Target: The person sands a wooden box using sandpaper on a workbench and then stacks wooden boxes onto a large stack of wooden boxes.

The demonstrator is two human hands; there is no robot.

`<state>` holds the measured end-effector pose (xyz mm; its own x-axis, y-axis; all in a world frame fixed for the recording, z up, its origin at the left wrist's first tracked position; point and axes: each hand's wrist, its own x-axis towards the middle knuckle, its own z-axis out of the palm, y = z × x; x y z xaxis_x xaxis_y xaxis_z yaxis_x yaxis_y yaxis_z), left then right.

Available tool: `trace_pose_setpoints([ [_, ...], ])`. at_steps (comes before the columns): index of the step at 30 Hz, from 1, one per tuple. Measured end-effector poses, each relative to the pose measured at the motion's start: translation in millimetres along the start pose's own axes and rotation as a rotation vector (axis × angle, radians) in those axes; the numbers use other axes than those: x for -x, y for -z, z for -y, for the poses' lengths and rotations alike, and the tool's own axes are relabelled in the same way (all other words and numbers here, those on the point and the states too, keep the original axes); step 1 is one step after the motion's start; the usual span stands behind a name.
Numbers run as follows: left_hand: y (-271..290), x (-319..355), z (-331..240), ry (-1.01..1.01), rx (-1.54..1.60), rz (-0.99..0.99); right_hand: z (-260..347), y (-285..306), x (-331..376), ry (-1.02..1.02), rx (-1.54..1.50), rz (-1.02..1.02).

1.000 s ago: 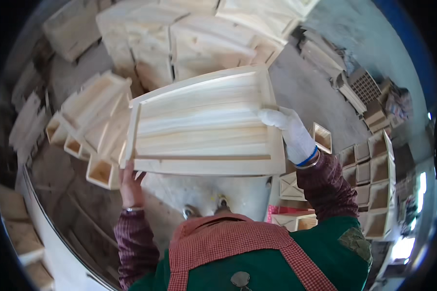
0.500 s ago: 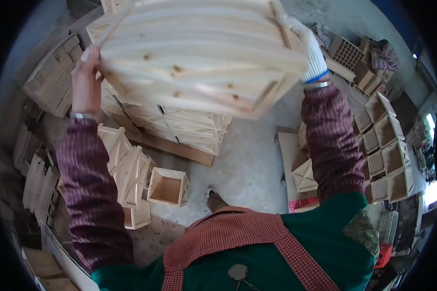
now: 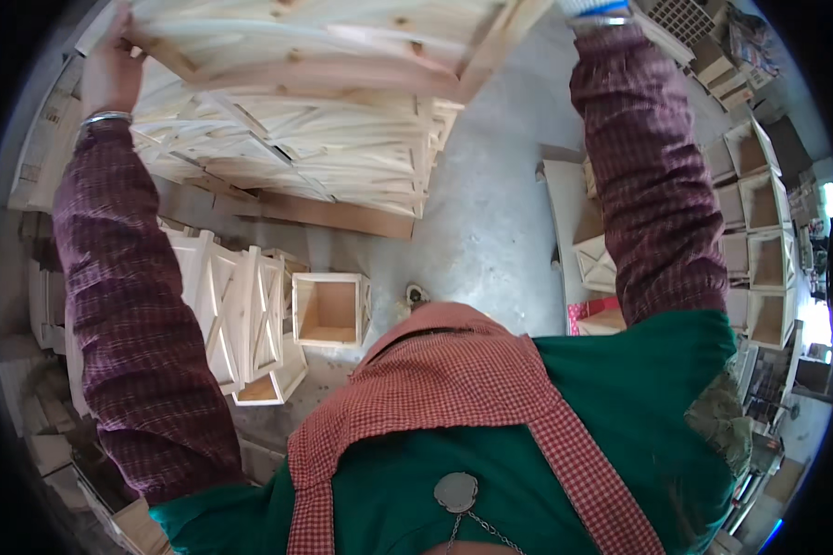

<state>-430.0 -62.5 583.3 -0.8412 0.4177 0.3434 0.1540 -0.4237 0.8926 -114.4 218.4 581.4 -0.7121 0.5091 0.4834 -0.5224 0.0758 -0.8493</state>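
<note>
The pine tray point(image 3: 324, 42), waist-high a second ago, now sits atop the crate stack point(image 3: 305, 166); left hand point(image 3: 111, 69) grips its edge, the right hand's grip probably too, though it is cropped.

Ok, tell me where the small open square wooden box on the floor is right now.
In the head view the small open square wooden box sits on the grey concrete floor left of centre, just right of the pale cross-braced wooden crates and below the tall crate stack.

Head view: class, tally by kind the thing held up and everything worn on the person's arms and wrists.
Wooden tray: 1
Checked sleeves: 2
Silver bracelet: 1
Blue glove cuff: 1
Total: 5
</note>
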Motion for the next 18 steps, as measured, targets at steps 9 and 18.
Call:
trace_pose_setpoints([
  [9,32,-41,55,0.120,0.034,0.071,-28,2,-55,-0.124,-0.812,0.555],
  [18,20,-65,61,0.032,-0.006,0.058,-36,-11,-68,-0.146,-0.073,-0.204],
])
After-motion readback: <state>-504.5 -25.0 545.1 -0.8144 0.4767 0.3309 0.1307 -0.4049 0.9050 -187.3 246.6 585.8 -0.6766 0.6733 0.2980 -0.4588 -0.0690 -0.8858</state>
